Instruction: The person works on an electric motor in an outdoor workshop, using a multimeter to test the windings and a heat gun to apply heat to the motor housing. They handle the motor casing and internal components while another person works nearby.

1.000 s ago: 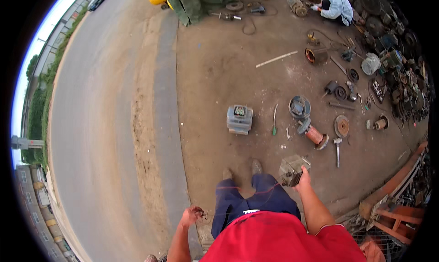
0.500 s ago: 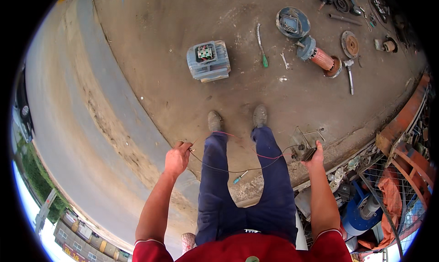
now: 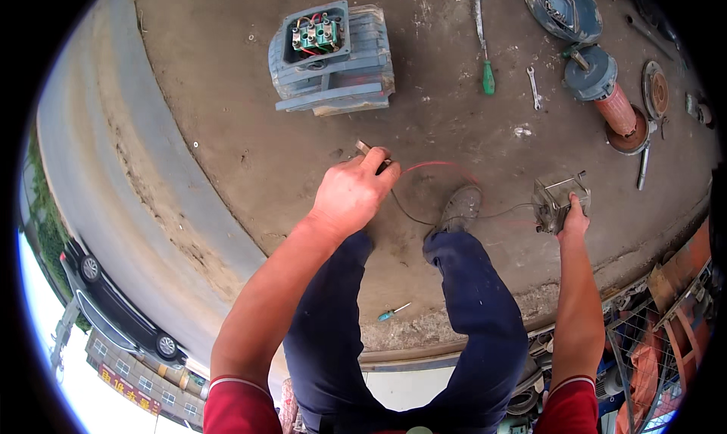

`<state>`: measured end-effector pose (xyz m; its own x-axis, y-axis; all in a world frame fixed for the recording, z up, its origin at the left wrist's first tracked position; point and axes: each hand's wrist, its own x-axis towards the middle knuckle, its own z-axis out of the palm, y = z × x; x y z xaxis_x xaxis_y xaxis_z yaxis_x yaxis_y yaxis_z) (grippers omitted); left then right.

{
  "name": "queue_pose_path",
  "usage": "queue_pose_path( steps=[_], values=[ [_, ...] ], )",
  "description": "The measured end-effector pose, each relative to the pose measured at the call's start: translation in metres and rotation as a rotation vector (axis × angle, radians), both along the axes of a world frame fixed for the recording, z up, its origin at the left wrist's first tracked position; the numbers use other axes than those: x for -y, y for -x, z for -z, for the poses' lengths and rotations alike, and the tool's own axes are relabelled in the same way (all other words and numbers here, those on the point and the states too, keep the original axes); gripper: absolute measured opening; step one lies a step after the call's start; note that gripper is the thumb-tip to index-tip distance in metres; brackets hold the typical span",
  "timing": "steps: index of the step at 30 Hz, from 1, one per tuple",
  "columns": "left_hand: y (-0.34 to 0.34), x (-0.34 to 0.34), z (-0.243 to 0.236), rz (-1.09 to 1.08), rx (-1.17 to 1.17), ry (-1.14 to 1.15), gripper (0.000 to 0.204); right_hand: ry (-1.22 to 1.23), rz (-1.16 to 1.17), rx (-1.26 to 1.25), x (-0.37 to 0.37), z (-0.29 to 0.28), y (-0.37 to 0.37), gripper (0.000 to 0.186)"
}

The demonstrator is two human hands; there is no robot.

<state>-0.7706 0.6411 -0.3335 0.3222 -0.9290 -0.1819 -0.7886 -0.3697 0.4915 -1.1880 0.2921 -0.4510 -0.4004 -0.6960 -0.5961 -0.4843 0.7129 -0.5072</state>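
holding box w/ r hand, lead tip w/ l hand

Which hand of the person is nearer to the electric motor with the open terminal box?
Left. The left hand is on the person's side of the electric motor, not touching it; the right hand is farther off, to the motor's right.

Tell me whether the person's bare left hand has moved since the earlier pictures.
Yes: judged against the blue-grey, ribbed metal motor, the bare left hand has moved forward, closer to its near side.
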Motion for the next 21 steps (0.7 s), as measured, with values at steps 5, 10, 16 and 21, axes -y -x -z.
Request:
queue_pose_path(
  steps=[5, 10, 16, 21],
  values=[
    [0.016, -0.006, 0.038, 0.065, 0.039, 0.095, 0.03, 0.015, -0.074, -0.193, -0.019, 0.043, -0.041, 0.104],
    [0.006, -0.015, 0.064, 0.202, 0.115, 0.241, 0.032, 0.024, -0.236, -0.525, -0.051, 0.038, -0.086, 0.111],
    [-0.008, -0.01, 0.07, 0.3, 0.188, 0.381, 0.039, 0.195, -0.825, -0.442, -0.054, -0.002, -0.105, 0.094],
    [-0.01, 0.01, 0.095, 0.399, 0.226, 0.511, 0.043, -0.438, -1.041, 0.654, -0.115, -0.046, -0.253, 0.089]
  ],
)
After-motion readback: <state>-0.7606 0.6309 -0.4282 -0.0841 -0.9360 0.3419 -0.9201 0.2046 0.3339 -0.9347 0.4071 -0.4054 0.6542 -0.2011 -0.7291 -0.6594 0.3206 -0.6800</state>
